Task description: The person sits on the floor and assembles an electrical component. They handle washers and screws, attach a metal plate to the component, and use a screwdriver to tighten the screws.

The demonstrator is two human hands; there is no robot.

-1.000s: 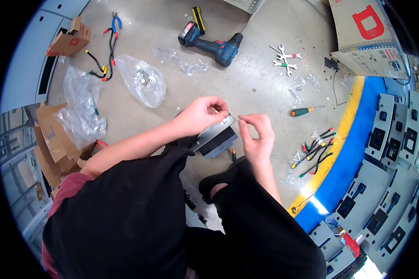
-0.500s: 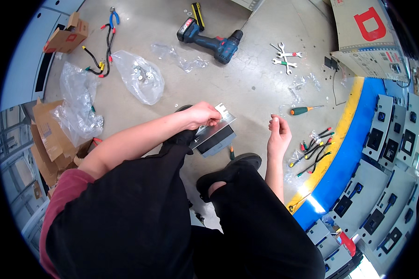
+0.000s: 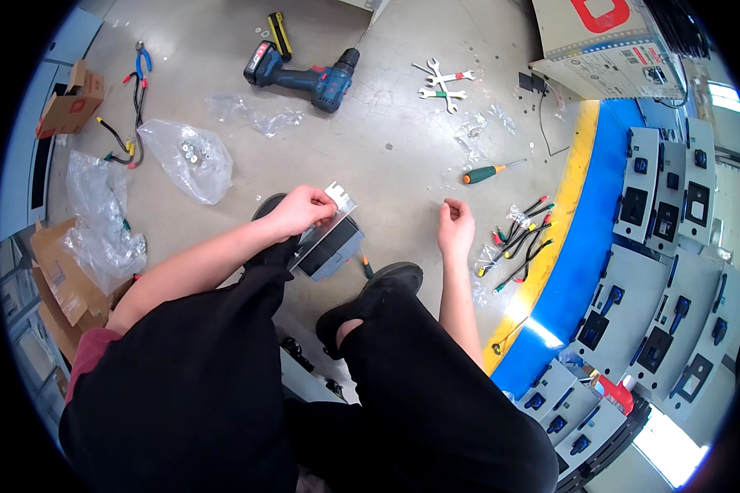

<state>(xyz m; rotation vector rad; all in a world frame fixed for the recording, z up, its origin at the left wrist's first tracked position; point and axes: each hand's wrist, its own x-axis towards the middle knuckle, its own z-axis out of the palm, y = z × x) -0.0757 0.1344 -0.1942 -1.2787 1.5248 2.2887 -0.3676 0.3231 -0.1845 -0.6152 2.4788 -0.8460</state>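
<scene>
Close to my feet, my left hand [image 3: 302, 211] is closed at the upper edge of a grey-and-black electrical unit [image 3: 330, 248]. A shiny metal plate [image 3: 338, 198] with notched tabs covers the unit's upper side, next to my fingers. The unit is tilted, and my fingertips are partly hidden behind the plate's edge. Off to the right, my right hand [image 3: 455, 230] is raised over the floor with thumb and fingers drawn together. Whatever it may hold is too small to make out. An orange-and-green screwdriver handle [image 3: 367, 266] shows between the unit and my right shoe.
Ahead lie a cordless drill [image 3: 308, 80], a yellow-and-black cutter [image 3: 279, 34] and several wrenches [image 3: 444, 86]. A screwdriver [image 3: 485, 173] and black cables [image 3: 518, 242] are on the right. Left are a bag of washers [image 3: 191, 160], crumpled plastic [image 3: 99, 238], pliers [image 3: 142, 62] and cardboard boxes [image 3: 71, 107].
The whole view has shifted, so the floor items appear further left. The unit is turned more upright, showing more of its black side. Both hands keep much the same pose.
</scene>
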